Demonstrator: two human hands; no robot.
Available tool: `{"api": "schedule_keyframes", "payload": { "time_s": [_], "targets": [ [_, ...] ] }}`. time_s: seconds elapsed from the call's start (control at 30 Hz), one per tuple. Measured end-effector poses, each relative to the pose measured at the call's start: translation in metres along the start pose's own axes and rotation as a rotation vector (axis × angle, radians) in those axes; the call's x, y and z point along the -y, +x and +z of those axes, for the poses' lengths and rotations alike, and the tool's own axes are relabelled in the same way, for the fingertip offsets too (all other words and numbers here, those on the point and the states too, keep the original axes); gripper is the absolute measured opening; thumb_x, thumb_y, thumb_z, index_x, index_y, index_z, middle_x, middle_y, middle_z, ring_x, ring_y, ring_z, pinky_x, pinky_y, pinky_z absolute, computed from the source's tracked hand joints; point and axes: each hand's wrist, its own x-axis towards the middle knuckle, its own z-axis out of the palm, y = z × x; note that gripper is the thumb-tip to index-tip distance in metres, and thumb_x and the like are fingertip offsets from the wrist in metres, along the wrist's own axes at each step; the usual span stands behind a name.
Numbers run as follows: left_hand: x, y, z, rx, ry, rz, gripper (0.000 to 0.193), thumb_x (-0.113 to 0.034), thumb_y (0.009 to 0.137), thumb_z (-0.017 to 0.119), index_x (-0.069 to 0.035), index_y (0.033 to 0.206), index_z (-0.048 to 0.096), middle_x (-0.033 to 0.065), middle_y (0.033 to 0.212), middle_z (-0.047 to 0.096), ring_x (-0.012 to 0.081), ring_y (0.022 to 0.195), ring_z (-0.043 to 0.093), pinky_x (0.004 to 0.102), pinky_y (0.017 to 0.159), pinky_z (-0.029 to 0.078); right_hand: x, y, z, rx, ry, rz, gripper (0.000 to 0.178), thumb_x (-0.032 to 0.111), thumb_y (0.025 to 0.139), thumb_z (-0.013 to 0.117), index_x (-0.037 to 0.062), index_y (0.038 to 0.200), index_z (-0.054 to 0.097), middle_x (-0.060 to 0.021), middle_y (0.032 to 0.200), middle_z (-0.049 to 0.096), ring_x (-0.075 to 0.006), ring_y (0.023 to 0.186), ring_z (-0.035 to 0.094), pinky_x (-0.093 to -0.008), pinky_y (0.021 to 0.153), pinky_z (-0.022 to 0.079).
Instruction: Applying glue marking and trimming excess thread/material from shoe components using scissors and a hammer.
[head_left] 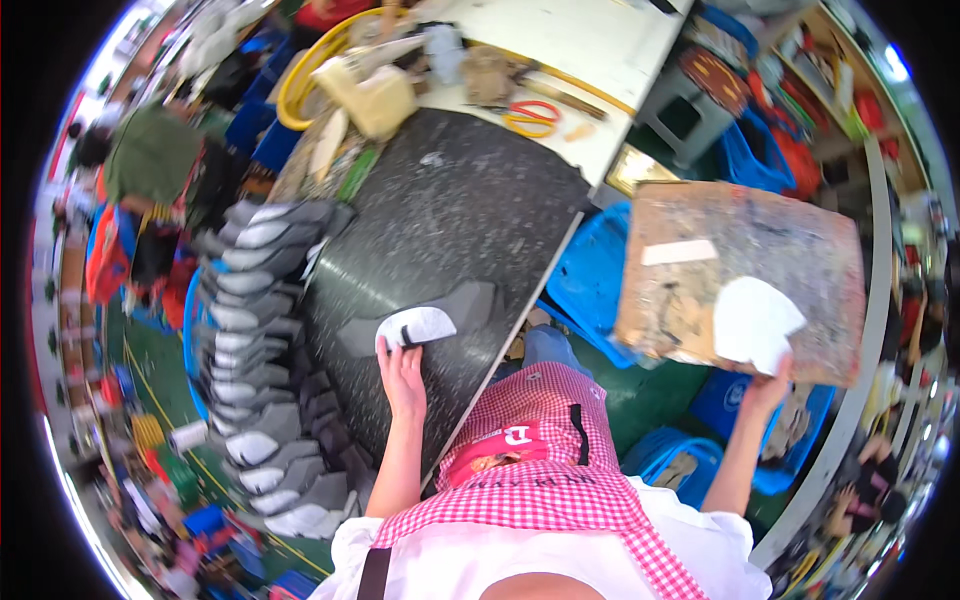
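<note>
Nearest: white shirt [440, 560], smooth cloth, under pink/wht checked apron [540, 400] w/ dark strap. Just beyond, L hand [402, 375], palm down, fingers slightly apart, tips on lower edge of wht patch [430, 322]; can't tell if it grips or only presses. R hand [768, 385], narrow, has lower corner of wht sheet [750, 315] btwn thumb & fingers.

Wht patch: flat, matte, rounded one end, short blk strip near fingertips. Lies on long curved grey piece [475, 300], also flat & matte, which sticks out both sides of patch, just beyond L hand. Wht sheet: pale, smooth, irregular outline, curved top, pointed R side; over stained brn board [650, 310], rough & scuffed, mostly beyond R hand. Slim wht strip [680, 252] lies on same board, up & left of sheet.

L of L hand: long overlapping row of grey & wht pieces [265, 340], shapes similar to the pair at hand. Desk [450, 200] under patch is blk, shiny, speckled w/ pale scraps. Blue plastic tub [590, 270] btwn desk & board.

Farther: cream plastic jug [380, 100], red/yel scissors [533, 118] on pale surface, grey stool [675, 120]. Far L, person in dk green top [155, 150], bent over.
</note>
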Motion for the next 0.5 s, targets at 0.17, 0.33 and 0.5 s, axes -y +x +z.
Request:
{"api": "schedule_keyframes", "payload": {
  "time_s": [0.17,0.33,0.5],
  "targets": [
    [0.021,-0.002,0.002,0.118,0.560,0.148,0.060,-0.004,0.088,0.045,-0.007,0.139,0.013,0.0142,0.110,0.046,0.0219,0.089,0.056,0.0309,0.076,0.046,-0.131,-0.053,0.028,-0.121,-0.069,0.329,0.036,0.027,0.086,0.055,-0.0051,0.101,0.057,-0.0078,0.094,0.061,-0.0179,0.085,0.058,-0.0328,0.075,0.045],
    [0.020,-0.001,0.005,0.041,0.771,0.207,0.057,-0.010,0.088,0.046,-0.011,0.139,0.021,0.0054,0.094,0.046,0.0150,0.075,0.054,0.0271,0.067,0.045,-0.254,-0.145,0.120,0.251,-0.530,0.490,0.044,0.036,0.086,0.054,0.0005,0.060,0.053,-0.0022,0.051,0.047,-0.0105,0.051,0.042,-0.0323,0.046,0.033],
    [0.024,0.004,0.007,-0.057,0.866,0.250,0.051,-0.013,0.088,0.044,-0.010,0.136,0.027,0.0032,0.094,0.051,0.0085,0.062,0.046,0.0196,0.057,0.037,-0.362,-0.241,0.186,0.378,-0.657,0.542,0.041,0.035,0.083,0.054,-0.0046,0.071,0.056,-0.0239,0.063,0.055,-0.0355,0.062,0.058,-0.0429,0.056,0.042]
  ]
}}
